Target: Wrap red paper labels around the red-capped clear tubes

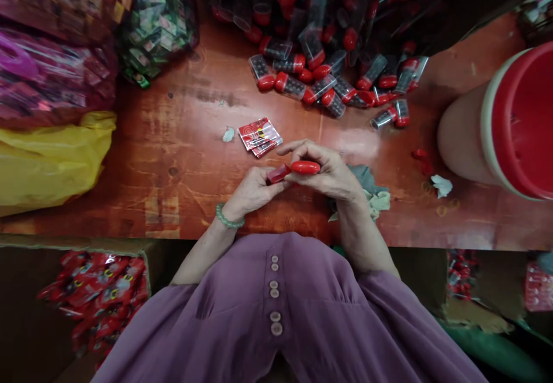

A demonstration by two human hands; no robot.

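My left hand (253,190) grips the body of a small clear container (277,174) that looks red inside. My right hand (328,170) pinches its red oval cap (305,167) at the container's right end, right over the near middle of the red-brown table (181,158). The two hands touch. Just beyond them lie a few red sachets (260,136) in a small stack. A big heap of the same red-capped clear containers (328,78) spreads across the table's far middle.
Bags of wrapped goods (56,43) and a yellow bag (47,158) crowd the left. A large red-lidded jar (505,124) lies at the right. A cloth (371,190) sits under my right wrist. A box of red sachets (99,296) stands below the left edge.
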